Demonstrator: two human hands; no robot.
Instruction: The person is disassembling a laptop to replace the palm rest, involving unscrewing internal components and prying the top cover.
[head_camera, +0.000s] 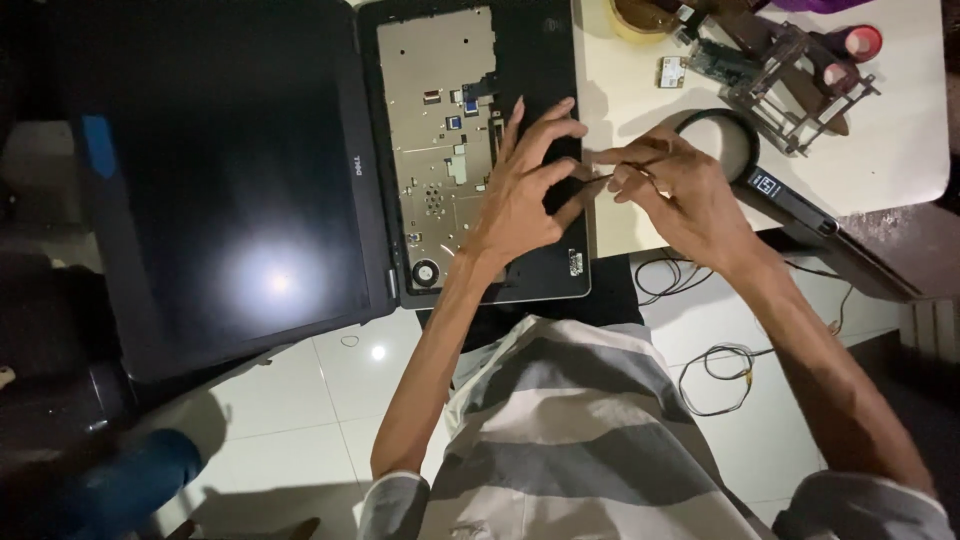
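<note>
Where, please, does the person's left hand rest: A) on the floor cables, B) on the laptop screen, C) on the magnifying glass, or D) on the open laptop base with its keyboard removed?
D: the left hand lies spread on the laptop base, beside the bare metal plate where the keyboard would sit, while the magnifying glass lies behind the right hand.

magnifying glass (722, 140), tape roll (640, 18), floor cables (715, 375)
</note>
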